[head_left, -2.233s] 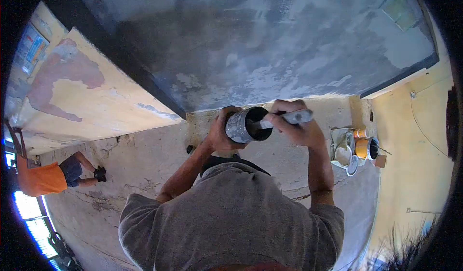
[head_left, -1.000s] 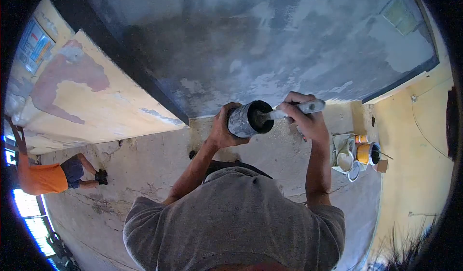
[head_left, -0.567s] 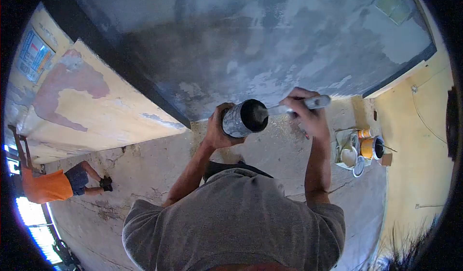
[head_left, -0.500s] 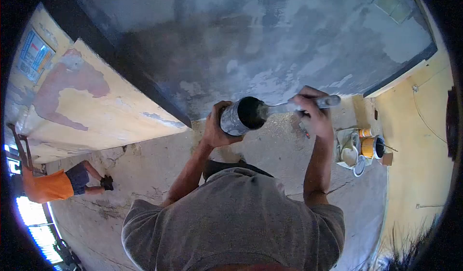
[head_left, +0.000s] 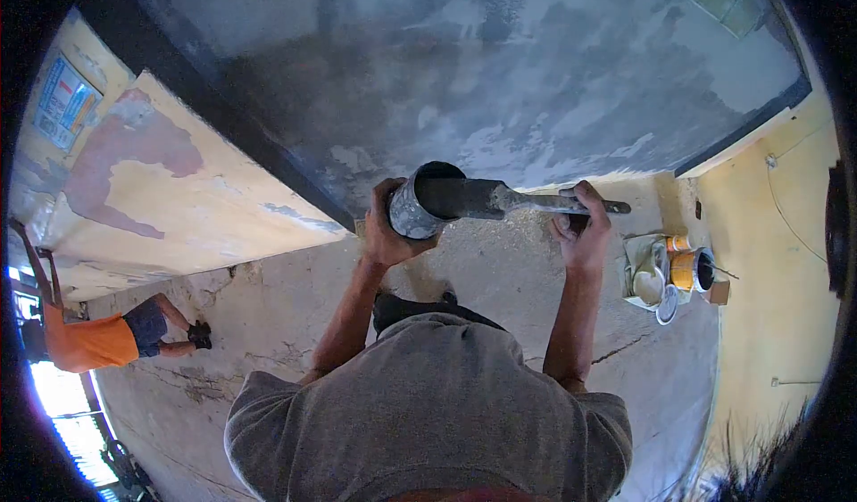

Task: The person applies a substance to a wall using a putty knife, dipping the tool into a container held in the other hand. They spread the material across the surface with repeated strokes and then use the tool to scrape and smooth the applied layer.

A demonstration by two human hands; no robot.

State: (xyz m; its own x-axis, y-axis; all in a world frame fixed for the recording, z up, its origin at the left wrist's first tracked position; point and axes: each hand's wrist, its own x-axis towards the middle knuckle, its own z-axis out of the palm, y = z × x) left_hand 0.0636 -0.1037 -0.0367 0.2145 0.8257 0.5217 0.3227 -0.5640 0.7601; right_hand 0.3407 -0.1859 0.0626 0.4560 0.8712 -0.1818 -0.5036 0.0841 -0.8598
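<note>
My left hand (head_left: 386,232) is wrapped around a grey-smeared cylindrical pot (head_left: 413,215), tilted with its dark mouth facing right. My right hand (head_left: 585,227) grips the handle of a wide, flat paintbrush (head_left: 527,202), its fingers closed around the far end. The brush's dark, wet-looking head lies across the pot's mouth, with its tip inside the rim. Just beyond both hands stands a wall (head_left: 428,74) coated in patchy grey, darker in some areas and paler in others.
At the right, several buckets and tubs (head_left: 683,272) sit on the floor beside a yellow wall (head_left: 763,234). A cream wall (head_left: 196,190) with peeling patches juts out on the left. Farther left, a person in an orange shirt (head_left: 94,341) has arms raised. Cracks run across the concrete floor (head_left: 268,306).
The brush has turned and drawn partly out of the pot, so more of its head shows. My left hand and the pot have shifted slightly left. My right hand's grip has changed.
</note>
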